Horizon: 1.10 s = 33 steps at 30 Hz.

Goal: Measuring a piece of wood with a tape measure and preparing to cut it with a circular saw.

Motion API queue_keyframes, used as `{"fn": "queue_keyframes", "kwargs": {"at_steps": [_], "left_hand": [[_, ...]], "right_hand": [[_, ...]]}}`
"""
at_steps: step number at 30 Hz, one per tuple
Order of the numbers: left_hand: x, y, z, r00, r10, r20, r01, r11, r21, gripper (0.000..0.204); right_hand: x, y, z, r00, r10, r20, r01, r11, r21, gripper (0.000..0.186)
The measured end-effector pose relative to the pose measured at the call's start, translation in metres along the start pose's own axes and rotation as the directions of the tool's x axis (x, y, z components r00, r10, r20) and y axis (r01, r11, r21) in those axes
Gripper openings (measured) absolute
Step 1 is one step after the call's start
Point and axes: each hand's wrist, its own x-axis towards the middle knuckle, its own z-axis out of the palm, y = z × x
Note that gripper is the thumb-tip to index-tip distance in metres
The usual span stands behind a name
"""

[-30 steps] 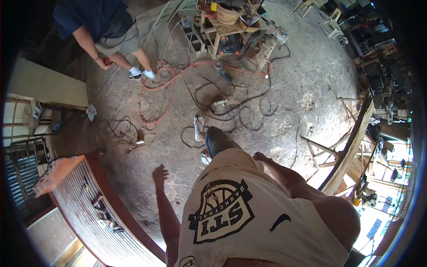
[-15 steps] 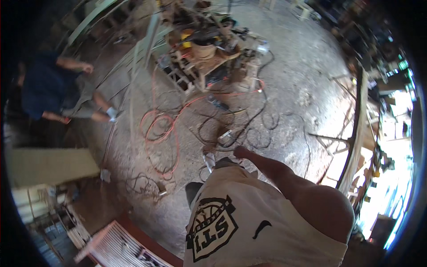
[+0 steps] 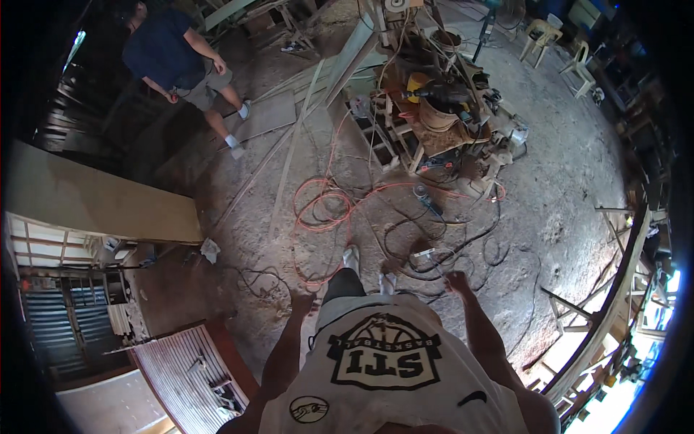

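Note:
My left hand (image 3: 303,303) hangs low beside my left thigh, fingers slightly apart and nothing visible in them. On the other side, my right hand (image 3: 457,282) is held out with fingers curled in; no object shows in it. Closest to the right hand on the floor is a small white box (image 3: 423,254), perhaps a socket outlet, with dark cables looped around it. Farther ahead lies a blue-green power tool with a round head, like an angle grinder (image 3: 427,200). An orange cord (image 3: 323,210) lies coiled ahead of my feet.
A cluttered workbench (image 3: 434,137) with buckets and tools stands ahead. Long boards (image 3: 289,170) lie to its left, near a walking person (image 3: 177,61) in a dark shirt. A large panel (image 3: 108,195) juts in at left; a long wooden beam (image 3: 614,304) runs along the right. Plastic chairs (image 3: 540,37) stand far right.
My view has swung left and levelled, so the workbench and cords sit farther right. My left arm has come into view. The other person appears higher up with legs apart in stride.

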Motion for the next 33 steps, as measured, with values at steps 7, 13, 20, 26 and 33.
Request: {"fn": "queue_keyframes", "kwargs": {"at_steps": [7, 13, 20, 26, 33], "left_hand": [[0.055, 0.115, -0.055, 0.989, 0.108, 0.104, -0.107, 0.994, -0.017, 0.055], [0.065, 0.145, -0.084, 0.977, -0.142, 0.161, 0.116, 0.98, 0.16, 0.043], [0.057, 0.182, -0.045, 0.957, -0.031, 0.287, -0.176, 0.724, 0.667, 0.041], [0.052, 0.232, 0.029, 0.936, 0.026, 0.352, -0.304, 0.565, 0.767, 0.041], [0.01, 0.238, 0.22, 0.895, 0.101, 0.434, -0.436, 0.392, 0.81, 0.042]], "right_hand": [[-0.172, 0.118, 0.029, 0.944, 0.319, -0.085, -0.329, 0.892, -0.309, 0.029], [-0.211, 0.178, 0.136, 0.982, 0.187, -0.031, -0.178, 0.855, -0.488, 0.024], [-0.225, 0.136, 0.169, 0.934, 0.306, -0.184, -0.314, 0.949, -0.017, 0.025], [-0.225, 0.182, 0.107, 0.921, 0.305, -0.242, -0.252, 0.941, 0.227, 0.027], [-0.206, 0.27, 0.005, 0.903, 0.251, -0.348, -0.068, 0.884, 0.462, 0.026]]}}
